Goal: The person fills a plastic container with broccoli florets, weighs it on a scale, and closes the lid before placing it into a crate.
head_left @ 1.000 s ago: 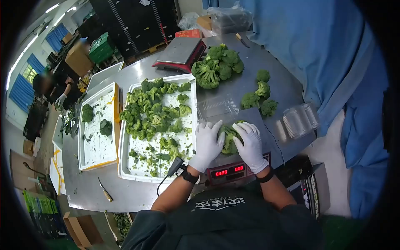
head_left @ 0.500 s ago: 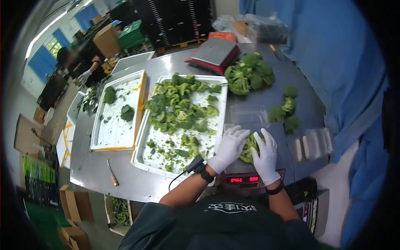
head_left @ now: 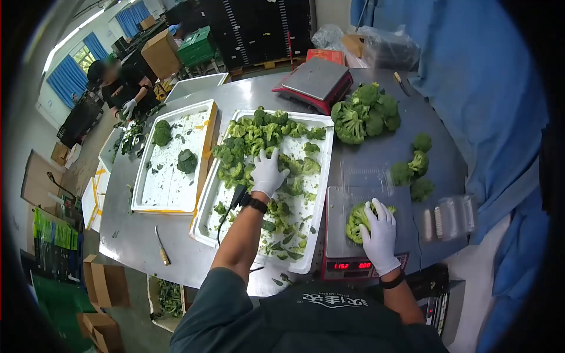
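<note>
My left hand (head_left: pixel 269 173), white-gloved, reaches into the white tray (head_left: pixel 318 232) with its fingers spread over a pile of broccoli florets (head_left: pixel 253 135). My right hand (head_left: pixel 381 238), also gloved, curves its fingers over broccoli (head_left: pixel 356 222) on the scale (head_left: pixel 337 235) in front of me. Part of that broccoli is covered by the hand. Red digits glow on the scale's display (head_left: pixel 351 266). A clear plastic lid (head_left: pixel 362 175) stands just behind the broccoli; the container's lower part is hard to make out.
Whole broccoli heads (head_left: pixel 365 115) and smaller pieces (head_left: pixel 412 167) lie at the right, near stacked clear containers (head_left: pixel 450 219). A second scale (head_left: pixel 315 79) stands at the back. Left are another white tray (head_left: pixel 176 203) and a knife (head_left: pixel 162 247). A co-worker (head_left: pixel 126 88) stands beyond.
My left hand has left the broccoli on the scale and moved left onto the florets in the tray. My right hand stays at the broccoli. The display's digits have changed.
</note>
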A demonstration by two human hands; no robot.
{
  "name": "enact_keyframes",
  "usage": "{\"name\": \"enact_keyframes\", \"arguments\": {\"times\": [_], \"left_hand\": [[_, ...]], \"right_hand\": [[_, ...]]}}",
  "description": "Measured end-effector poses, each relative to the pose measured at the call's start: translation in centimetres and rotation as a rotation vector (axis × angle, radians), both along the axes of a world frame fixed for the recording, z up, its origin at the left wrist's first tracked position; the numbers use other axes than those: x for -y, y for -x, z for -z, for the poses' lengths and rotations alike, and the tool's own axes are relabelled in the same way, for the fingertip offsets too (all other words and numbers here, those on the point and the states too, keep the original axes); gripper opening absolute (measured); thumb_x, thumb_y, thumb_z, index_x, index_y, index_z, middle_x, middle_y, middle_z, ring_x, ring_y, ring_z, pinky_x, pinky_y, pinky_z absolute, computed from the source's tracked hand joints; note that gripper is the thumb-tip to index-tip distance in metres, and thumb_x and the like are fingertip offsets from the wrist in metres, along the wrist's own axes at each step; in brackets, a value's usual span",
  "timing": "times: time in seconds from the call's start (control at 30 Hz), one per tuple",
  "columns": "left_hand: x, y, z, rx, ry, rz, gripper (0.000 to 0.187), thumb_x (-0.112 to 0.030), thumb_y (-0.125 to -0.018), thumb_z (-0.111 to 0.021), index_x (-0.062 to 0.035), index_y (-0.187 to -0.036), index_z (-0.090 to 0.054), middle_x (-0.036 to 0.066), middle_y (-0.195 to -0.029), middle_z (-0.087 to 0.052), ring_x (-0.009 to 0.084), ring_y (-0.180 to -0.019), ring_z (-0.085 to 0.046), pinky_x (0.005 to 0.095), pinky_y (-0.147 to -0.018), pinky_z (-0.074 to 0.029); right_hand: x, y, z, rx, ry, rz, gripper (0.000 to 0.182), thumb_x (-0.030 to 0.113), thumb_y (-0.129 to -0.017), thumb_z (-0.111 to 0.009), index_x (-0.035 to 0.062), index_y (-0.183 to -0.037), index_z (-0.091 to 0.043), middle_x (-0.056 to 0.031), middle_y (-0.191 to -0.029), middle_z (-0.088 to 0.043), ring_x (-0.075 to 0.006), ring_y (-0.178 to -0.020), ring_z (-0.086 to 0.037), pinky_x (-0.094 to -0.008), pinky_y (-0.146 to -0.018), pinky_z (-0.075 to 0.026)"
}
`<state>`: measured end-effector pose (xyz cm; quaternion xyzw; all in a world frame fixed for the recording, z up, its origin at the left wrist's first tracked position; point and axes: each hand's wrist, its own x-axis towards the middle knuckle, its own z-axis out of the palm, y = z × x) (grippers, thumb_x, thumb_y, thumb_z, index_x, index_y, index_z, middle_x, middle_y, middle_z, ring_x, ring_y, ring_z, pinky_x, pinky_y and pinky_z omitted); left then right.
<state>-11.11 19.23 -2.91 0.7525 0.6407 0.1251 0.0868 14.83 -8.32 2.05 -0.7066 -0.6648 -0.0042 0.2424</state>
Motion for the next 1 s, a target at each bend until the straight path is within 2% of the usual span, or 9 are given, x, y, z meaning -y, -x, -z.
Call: {"name": "enact_keyframes", "arguments": {"times": [0.1,0.2,0.3,0.37,0.43,0.6,0.77,0.83,1.0], "left_hand": [[0.3,-0.9,0.0,-0.237,-0.008,0.136,0.070,-0.033,-0.085,-0.081,-0.0316,-0.149,-0.052,0.023,-0.158,-0.041,0.0458,-0.132,-0.054,0.0558,-0.092,-0.058],[-1.9,-0.9,2.3,-0.156,0.072,0.122,0.062,-0.026,-0.084,-0.081,-0.0293,-0.142,-0.058,0.020,-0.147,-0.050,0.0435,-0.124,-0.058,0.0535,-0.090,-0.059],[-1.8,0.1,3.2,-0.070,-0.087,0.128,0.052,-0.019,-0.083,-0.079,-0.0257,-0.133,-0.064,0.017,-0.135,-0.056,0.0410,-0.119,-0.060,0.0511,-0.087,-0.059],[-1.0,0.9,2.8,0.179,-0.301,0.053,0.040,-0.016,-0.085,-0.075,-0.0212,-0.125,-0.068,0.019,-0.130,-0.059,0.0408,-0.115,-0.061,0.0510,-0.087,-0.057],[0.3,2.2,1.2,0.337,-0.445,0.038,0.045,-0.014,-0.089,-0.073,-0.0177,-0.133,-0.066,0.021,-0.136,-0.058,0.0435,-0.118,-0.059,0.0485,-0.096,-0.054],[0.3,7.4,3.3,0.321,-0.453,-0.038,0.046,-0.017,-0.092,-0.073,-0.0180,-0.137,-0.064,0.024,-0.138,-0.057,0.0433,-0.122,-0.057,0.0488,-0.103,-0.050],[0.9,8.7,0.4,0.442,-0.598,-0.061,0.044,-0.010,-0.095,-0.072,-0.0076,-0.138,-0.063,0.025,-0.135,-0.057,0.0430,-0.125,-0.057,0.0460,-0.108,-0.046],[3.0,6.8,-2.8,0.623,-0.569,-0.003,0.047,-0.006,-0.098,-0.068,-0.0045,-0.144,-0.058,0.022,-0.136,-0.057,0.0390,-0.127,-0.056,0.0451,-0.111,-0.044],[9.7,-1.1,-6.1,0.949,-0.384,0.305,0.052,0.002,-0.097,-0.060,-0.0077,-0.148,-0.054,0.014,-0.136,-0.059,0.0257,-0.125,-0.058,0.0403,-0.109,-0.047]], "right_hand": [[-0.1,-0.1,0.0,0.012,0.005,0.010,0.060,0.015,-0.087,-0.074,0.0055,-0.144,-0.059,-0.0183,-0.148,-0.051,-0.0391,-0.138,-0.047,-0.0520,-0.116,-0.036],[0.1,-0.1,0.2,-0.002,0.004,0.003,0.061,0.015,-0.087,-0.074,0.0054,-0.145,-0.058,-0.0184,-0.149,-0.051,-0.0394,-0.137,-0.048,-0.0523,-0.116,-0.036],[0.0,0.0,0.2,0.009,-0.033,0.004,0.062,0.014,-0.086,-0.075,0.0051,-0.145,-0.058,-0.0184,-0.148,-0.052,-0.0396,-0.137,-0.048,-0.0523,-0.116,-0.036],[0.0,0.0,0.3,-0.008,-0.036,0.006,0.061,0.013,-0.086,-0.075,0.0051,-0.144,-0.059,-0.0181,-0.147,-0.053,-0.0393,-0.136,-0.049,-0.0519,-0.115,-0.037],[0.2,0.0,0.2,-0.012,-0.057,0.002,0.060,0.013,-0.086,-0.075,0.0053,-0.144,-0.059,-0.0180,-0.147,-0.053,-0.0391,-0.136,-0.049,-0.0517,-0.115,-0.037],[0.1,0.0,0.0,-0.020,-0.102,0.000,0.058,0.012,-0.086,-0.076,0.0063,-0.142,-0.061,-0.0169,-0.146,-0.054,-0.0377,-0.137,-0.049,-0.0502,-0.114,-0.039],[0.9,-0.7,-0.8,-0.148,-0.242,0.060,0.055,0.005,-0.087,-0.074,0.0065,-0.141,-0.062,-0.0156,-0.145,-0.056,-0.0365,-0.137,-0.050,-0.0474,-0.115,-0.041],[1.2,-1.5,-0.8,-0.316,-0.388,0.131,0.051,0.001,-0.089,-0.071,0.0053,-0.140,-0.063,-0.0158,-0.143,-0.058,-0.0361,-0.136,-0.052,-0.0458,-0.115,-0.042],[1.9,-3.8,-0.5,-0.346,-0.450,0.236,0.044,0.001,-0.093,-0.070,0.0043,-0.136,-0.065,-0.0139,-0.137,-0.064,-0.0326,-0.127,-0.061,-0.0407,-0.109,-0.048]]}}
